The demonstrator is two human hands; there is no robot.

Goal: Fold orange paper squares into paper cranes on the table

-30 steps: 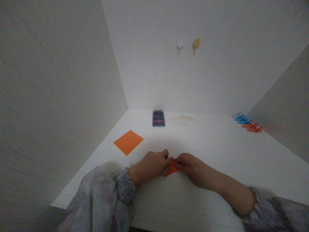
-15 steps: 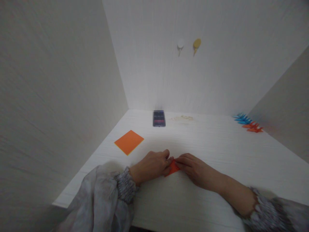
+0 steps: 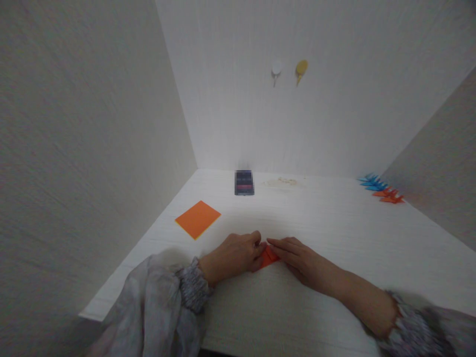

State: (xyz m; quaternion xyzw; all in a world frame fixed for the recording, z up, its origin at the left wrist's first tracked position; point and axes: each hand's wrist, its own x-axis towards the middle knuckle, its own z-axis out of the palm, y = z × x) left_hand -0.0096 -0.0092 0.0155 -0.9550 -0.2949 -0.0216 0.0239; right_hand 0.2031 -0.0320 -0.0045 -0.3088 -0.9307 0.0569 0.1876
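A small folded red-orange paper (image 3: 268, 256) lies on the white table in front of me, its edges partly covered by my fingers. My left hand (image 3: 238, 253) is closed on the paper's left side, with thumb and fingertips pressed at its edge. From the right, my right hand (image 3: 297, 255) reaches over the paper's upper right side. Its fingers are stretched out and touch the paper; its thumb is mostly hidden. Beyond my left hand, a flat square of orange paper (image 3: 198, 219) with a thin yellow edge rests on the table.
A dark blurred device, perhaps a phone (image 3: 244, 183), stands near the back wall. Several blue folded paper pieces (image 3: 373, 182) and orange folded paper pieces (image 3: 388, 195) form a row at the back right. A white hook (image 3: 276, 68) and a yellow hook (image 3: 301, 67) are on the wall.
My right hand's fingers have straightened and shifted slightly on the folded paper, uncovering more of it. My left hand keeps its place.
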